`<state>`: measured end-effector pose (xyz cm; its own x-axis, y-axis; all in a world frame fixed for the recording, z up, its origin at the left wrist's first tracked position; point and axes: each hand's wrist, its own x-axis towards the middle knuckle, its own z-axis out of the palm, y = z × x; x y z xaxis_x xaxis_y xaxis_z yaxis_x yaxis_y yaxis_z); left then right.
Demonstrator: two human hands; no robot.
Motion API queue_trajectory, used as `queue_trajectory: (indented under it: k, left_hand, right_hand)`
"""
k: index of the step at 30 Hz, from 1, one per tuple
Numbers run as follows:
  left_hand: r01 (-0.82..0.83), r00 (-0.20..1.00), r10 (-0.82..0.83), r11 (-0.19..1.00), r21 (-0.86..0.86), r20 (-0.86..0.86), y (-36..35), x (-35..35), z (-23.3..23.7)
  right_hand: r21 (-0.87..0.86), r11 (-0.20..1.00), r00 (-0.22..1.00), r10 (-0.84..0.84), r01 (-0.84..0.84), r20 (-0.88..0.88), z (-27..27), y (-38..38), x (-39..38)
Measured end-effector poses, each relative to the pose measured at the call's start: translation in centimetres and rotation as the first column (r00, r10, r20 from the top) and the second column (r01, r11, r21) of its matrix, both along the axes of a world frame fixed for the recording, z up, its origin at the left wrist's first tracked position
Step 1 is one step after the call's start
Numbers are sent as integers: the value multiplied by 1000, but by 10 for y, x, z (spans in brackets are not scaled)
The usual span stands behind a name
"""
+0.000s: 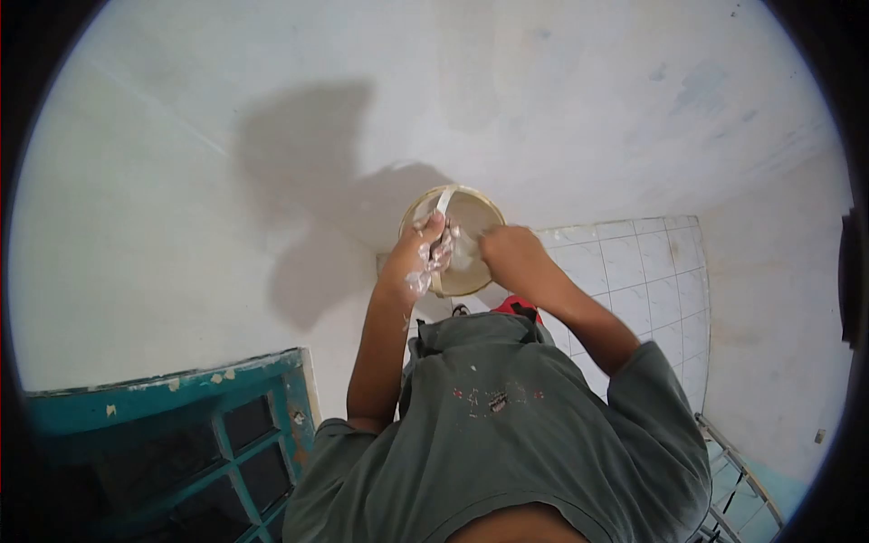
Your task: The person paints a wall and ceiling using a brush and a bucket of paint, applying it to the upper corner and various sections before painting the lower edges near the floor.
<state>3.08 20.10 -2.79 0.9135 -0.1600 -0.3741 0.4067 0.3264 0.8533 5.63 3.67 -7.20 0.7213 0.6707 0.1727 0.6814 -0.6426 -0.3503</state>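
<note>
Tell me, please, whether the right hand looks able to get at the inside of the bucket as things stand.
Yes, most likely: the bucket is open, the right hand is at its rim, and the left hand is on the opposite side.

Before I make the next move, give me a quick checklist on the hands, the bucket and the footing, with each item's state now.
1. Left hand has the pale strip across the bucket: ok, it appears closed around it.
2. Left hand clean: not ok, white paste is smeared over the fingers and wrist.
3. Right hand at the bucket: ok, it is over the rim with the fingertips out of sight.
4. Right hand's hold on a tool: cannot tell, the fingers are hidden.
5. Amount of material left in the bucket: cannot tell, the arms and hands cover part of it.
6. Firm footing: cannot tell, the feet are not clearly visible.
</note>
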Motion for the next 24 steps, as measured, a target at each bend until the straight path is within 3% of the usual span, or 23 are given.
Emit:
queue_trajectory:
  k: [3, 5, 6, 8, 9, 10, 12, 13, 15, 17, 21, 24]
  left_hand:
    - [-56, 996, 56, 998, 8, -72, -2, 1, 14]
    - [-114, 991, 114, 993, 14, -62, -4, 0, 1]
    - [-184, 980, 187, 982, 48, -71, -7, 0, -2]
    - [-173, 983, 170, 984, -39, -71, -5, 0, -2]
    - [-165, 985, 161, 983, -83, -54, -1, -1, -5]
    - [-178, 984, 173, 977, -115, -54, 0, 0, -11]
    - [-221, 975, 213, 959, -178, -65, 2, 0, -21]
    - [-228, 973, 219, 954, -197, -69, 1, 0, -22]
    - [-266, 964, 254, 933, -244, -79, -3, -1, -17]
    - [-280, 959, 261, 927, -248, -107, -4, -2, -15]
    - [-293, 955, 293, 909, -297, -46, -2, -2, -18]
    - [-277, 959, 282, 911, -304, -28, -4, -1, -18]
  right_hand:
    - [32, 986, 984, -158, 161, -79, 47, -38, -18]
    - [186, 924, 930, -293, 335, -221, 52, -57, -29]
    - [161, 929, 931, -297, 333, -215, 48, -63, -30]
    - [246, 874, 888, -337, 418, -311, 48, -75, -32]
    - [206, 895, 896, -328, 396, -298, 43, -81, -32]
    - [254, 838, 813, -321, 483, -486, 33, -87, -29]
    - [344, 711, 640, -193, 614, -744, 14, -100, -24]
    - [327, 745, 658, -194, 581, -727, 11, -106, -22]
    - [415, 582, 496, 22, 700, -868, 14, -115, -22]
    - [460, 525, 453, 152, 716, -878, 6, -111, -21]
    - [481, 538, 417, 245, 692, -875, -14, -88, -12]
    - [425, 598, 379, 209, 680, -901, -29, -79, -8]
